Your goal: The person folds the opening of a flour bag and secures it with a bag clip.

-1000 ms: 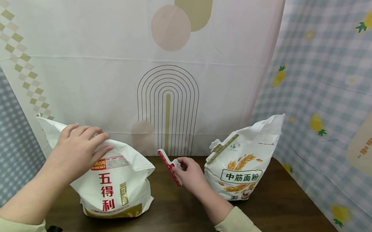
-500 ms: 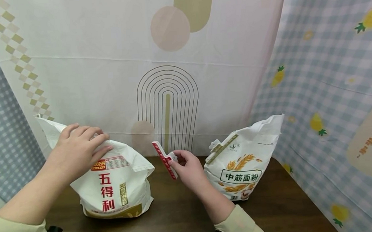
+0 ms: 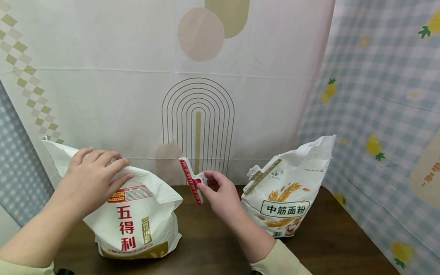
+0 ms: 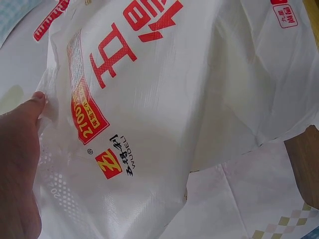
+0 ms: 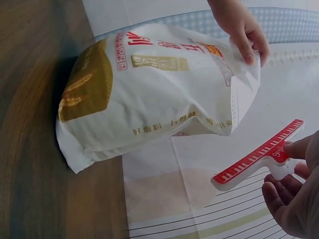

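Observation:
A white flour bag (image 3: pixel 150 199) with red lettering stands on the left of the table, its top folded over. My left hand (image 3: pixel 95 175) grips that folded top, thumb in front and fingers over the far side. In the left wrist view the thumb presses the edge of the bag (image 4: pixel 149 99). My right hand (image 3: pixel 223 197) pinches a red and white sealing clip (image 3: pixel 191 180) between thumb and fingers, in the air just right of the bag. The right wrist view shows this clip (image 5: pixel 259 155) apart from the bag, its long bar facing the bag's top.
On the right stands a second white flour bag (image 3: pixel 293 187) with wheat pictures, a gold-coloured clip (image 3: pixel 263 176) across its upper left edge. Dark wooden table (image 3: pixel 196 259) lies under both. A patterned cloth (image 3: pixel 128 96) hangs close behind, a checked one (image 3: pixel 382 104) at the right.
My right hand has raised the red clip and brought it slightly left, turning it more upright. The left hand and both bags have stayed put.

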Action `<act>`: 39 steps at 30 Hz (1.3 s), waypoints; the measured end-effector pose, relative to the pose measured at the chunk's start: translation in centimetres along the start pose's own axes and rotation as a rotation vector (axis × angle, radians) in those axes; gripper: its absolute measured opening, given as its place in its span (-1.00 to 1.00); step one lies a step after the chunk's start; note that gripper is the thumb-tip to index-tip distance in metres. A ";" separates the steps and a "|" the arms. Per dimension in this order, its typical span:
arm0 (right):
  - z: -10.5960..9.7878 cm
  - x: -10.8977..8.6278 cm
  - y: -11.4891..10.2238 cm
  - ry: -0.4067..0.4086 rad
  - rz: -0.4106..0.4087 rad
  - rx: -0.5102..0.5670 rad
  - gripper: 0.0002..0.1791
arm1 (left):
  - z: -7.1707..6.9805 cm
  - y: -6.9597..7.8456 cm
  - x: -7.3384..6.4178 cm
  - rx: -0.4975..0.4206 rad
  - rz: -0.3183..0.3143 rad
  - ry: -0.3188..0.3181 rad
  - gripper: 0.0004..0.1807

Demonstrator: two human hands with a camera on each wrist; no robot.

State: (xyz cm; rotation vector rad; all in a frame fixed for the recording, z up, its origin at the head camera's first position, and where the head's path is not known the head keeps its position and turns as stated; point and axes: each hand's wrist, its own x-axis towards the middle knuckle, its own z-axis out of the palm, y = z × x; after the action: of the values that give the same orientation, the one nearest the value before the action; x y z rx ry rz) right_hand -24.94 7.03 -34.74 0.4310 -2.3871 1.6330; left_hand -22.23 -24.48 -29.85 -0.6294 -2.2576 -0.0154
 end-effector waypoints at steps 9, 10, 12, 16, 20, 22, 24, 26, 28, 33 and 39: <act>0.1 0.5 -0.6 0.032 -0.049 0.159 -0.68 | 0.3 0.0 0.0 -0.011 0.004 0.019 -0.48; 0.2 0.5 -0.6 0.031 -0.052 0.185 -0.69 | 0.3 0.0 0.0 -0.012 0.005 0.020 -0.45; 0.4 0.7 -0.6 0.034 -0.051 0.236 -0.70 | 0.2 0.0 0.0 -0.015 0.007 0.020 -0.41; 0.8 1.1 -0.6 0.063 -0.056 0.313 -0.73 | 0.2 0.0 0.0 -0.015 0.005 0.014 -0.43; 1.0 1.3 -0.7 0.090 -0.051 0.349 -0.76 | 0.2 0.0 0.0 -0.011 0.000 0.003 -0.58; 1.1 1.4 -0.6 0.092 -0.050 0.362 -0.76 | 0.2 0.0 0.0 -0.008 -0.001 0.001 -0.61; 1.2 1.5 -0.6 0.090 -0.055 0.378 -0.75 | 0.1 0.0 0.0 -0.007 -0.003 0.001 -0.62; 1.4 1.6 -0.4 0.087 -0.057 0.390 -0.75 | 0.1 0.0 0.0 -0.007 -0.002 0.005 -0.61; 1.6 1.7 -0.1 0.083 -0.059 0.401 -0.75 | 0.1 0.0 0.0 -0.007 0.001 0.008 -0.60; 2.3 1.6 0.3 0.046 -0.072 0.397 -0.75 | -0.1 0.1 0.1 -0.001 0.002 0.005 -0.63; 3.1 1.2 0.3 -0.055 -0.128 0.327 -0.75 | -0.1 0.1 0.2 -0.002 -0.002 -0.012 -0.69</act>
State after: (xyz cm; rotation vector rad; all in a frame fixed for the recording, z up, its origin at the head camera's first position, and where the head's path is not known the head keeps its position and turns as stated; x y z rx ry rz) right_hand -26.23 4.10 -35.74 0.6775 -2.0799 1.9774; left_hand -22.22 -24.28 -29.65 -0.6302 -2.2705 -0.0153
